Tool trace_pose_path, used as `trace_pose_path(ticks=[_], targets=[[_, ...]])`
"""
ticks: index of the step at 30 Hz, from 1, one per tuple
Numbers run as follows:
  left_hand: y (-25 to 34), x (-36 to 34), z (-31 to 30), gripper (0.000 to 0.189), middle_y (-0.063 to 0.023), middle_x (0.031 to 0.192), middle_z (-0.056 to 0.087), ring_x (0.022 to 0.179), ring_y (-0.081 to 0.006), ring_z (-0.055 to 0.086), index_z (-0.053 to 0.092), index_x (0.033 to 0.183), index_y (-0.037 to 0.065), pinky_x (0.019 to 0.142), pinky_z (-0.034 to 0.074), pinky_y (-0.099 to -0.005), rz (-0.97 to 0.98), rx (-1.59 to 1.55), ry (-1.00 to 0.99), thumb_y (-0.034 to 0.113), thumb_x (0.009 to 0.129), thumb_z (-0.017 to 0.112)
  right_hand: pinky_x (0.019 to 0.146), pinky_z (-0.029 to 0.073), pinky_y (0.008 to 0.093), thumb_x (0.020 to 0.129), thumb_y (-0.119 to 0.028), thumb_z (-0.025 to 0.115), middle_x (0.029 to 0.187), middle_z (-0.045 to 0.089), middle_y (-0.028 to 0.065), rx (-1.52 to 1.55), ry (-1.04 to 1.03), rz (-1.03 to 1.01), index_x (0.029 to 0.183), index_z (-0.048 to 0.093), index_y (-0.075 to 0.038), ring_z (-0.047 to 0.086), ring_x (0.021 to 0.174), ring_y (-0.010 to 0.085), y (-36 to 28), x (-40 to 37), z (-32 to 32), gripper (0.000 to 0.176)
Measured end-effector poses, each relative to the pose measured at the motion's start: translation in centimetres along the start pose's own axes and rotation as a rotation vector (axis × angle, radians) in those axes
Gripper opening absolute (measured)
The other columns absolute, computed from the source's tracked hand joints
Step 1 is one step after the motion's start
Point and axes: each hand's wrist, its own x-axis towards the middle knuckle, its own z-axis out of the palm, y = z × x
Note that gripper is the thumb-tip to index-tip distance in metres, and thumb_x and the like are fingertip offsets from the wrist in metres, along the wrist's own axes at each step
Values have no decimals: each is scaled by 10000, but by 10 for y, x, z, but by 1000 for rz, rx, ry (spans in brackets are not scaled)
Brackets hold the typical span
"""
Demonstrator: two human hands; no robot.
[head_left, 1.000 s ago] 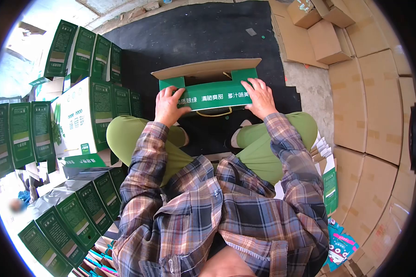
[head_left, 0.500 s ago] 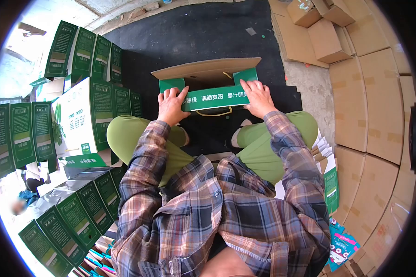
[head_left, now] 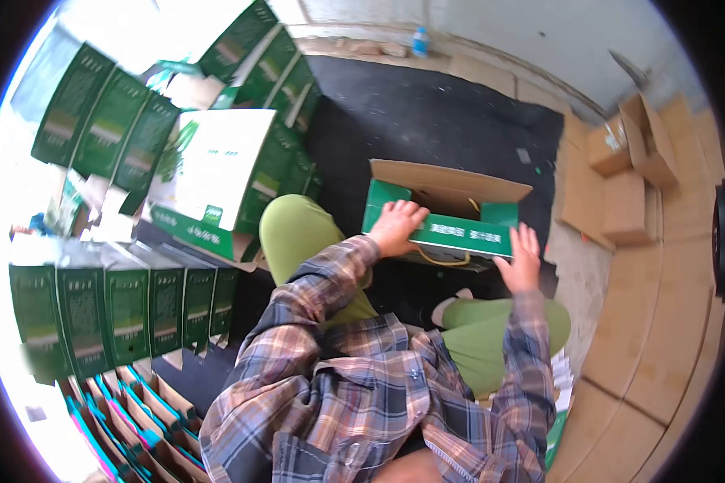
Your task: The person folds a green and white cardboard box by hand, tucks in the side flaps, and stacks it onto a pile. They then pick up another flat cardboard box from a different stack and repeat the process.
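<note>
A cardboard carton (head_left: pixel 459 232), green outside and brown inside, stands on the dark mat between my knees. Its top is open, with a brown flap (head_left: pixel 451 179) raised at the far side. White characters run along the green front strip, and a yellow cord handle (head_left: pixel 443 258) hangs below it. My left hand (head_left: pixel 396 229) is closed over the left end of that strip. At the right corner, my right hand (head_left: pixel 522 262) grips the carton with its thumb at the front and its fingers along the end.
Green printed cartons (head_left: pixel 129 314) stand in rows on the left, near a white-faced carton (head_left: pixel 213 165). Folded teal-edged cartons (head_left: pixel 137 419) fill the lower left. Brown boxes (head_left: pixel 644 298) are stacked along the right. A blue bottle (head_left: pixel 420 42) stands by the far wall.
The view has turned, so the carton and both hands appear lower and farther right. The left hand stays on the strip; the right hand has shifted from its top to the right corner.
</note>
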Motion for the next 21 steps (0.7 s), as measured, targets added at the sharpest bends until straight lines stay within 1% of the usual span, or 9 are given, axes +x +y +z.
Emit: trace_pose_path(ticks=[4,6,8,10,13,15,17,20,21], targets=[[3,1,-16,780,-137,1150,481,1099,-322,436,450,1258,59,922,340,-435,-154,-145,98,270,593,797,1058,292,406,738,-102,671,1342,441,201,219,144,63,1265,494,-20,388,1261,344,39,-6,-27,561],[4,1,-26,806,-147,1148,475,1100,-328,432,436,1265,45,931,339,-438,-245,-274,221,280,588,803,1041,315,384,787,-92,630,1319,469,190,312,226,148,1230,525,-10,429,1235,316,55,-16,-41,463],[3,4,-43,839,-153,1133,468,1099,-331,426,415,1279,36,940,356,-441,-281,-430,398,325,593,802,1024,336,384,795,-86,622,1298,491,182,300,258,156,1230,526,-6,443,1226,293,65,-26,-54,452],[1,4,-71,854,-166,1115,463,1083,-314,443,402,1285,1,946,374,-401,-264,-486,605,331,607,804,994,370,371,825,-90,599,1287,508,163,440,254,403,1235,526,-4,469,1203,260,63,-34,-70,425],[7,-11,-132,886,-154,1149,454,1098,-237,461,360,1295,-80,939,395,-332,-378,-920,820,339,653,804,971,395,353,860,-99,568,1278,522,146,571,321,385,1241,526,-3,493,1175,235,89,-46,-68,395],[12,-30,-177,752,-117,1174,491,1077,-201,501,351,1305,-61,931,411,-317,-264,-1236,1012,252,750,750,968,398,344,873,-103,557,1273,529,138,562,342,397,1244,525,-5,501,1165,230,105,-53,-66,385],[7,-59,-214,463,-69,1058,550,990,-131,526,457,1162,13,849,452,-295,-259,-1259,1146,213,812,686,965,401,335,885,-107,547,1268,535,131,555,364,420,1247,525,-8,509,1155,225,120,-60,-64,375],[-19,-104,-248,260,-58,909,595,800,-159,605,524,1025,43,750,509,-321,-271,-1388,1353,231,865,606,969,401,329,884,-102,548,1243,554,137,620,396,477,1240,528,2,516,1148,222,139,-73,-63,372],[-27,-122,-256,369,-117,1100,621,962,-222,621,541,1159,-11,867,499,-347,-240,-1424,1368,241,892,565,973,399,327,885,-98,545,1239,557,139,650,406,494,1237,527,11,519,1145,222,145,-78,-60,369]])
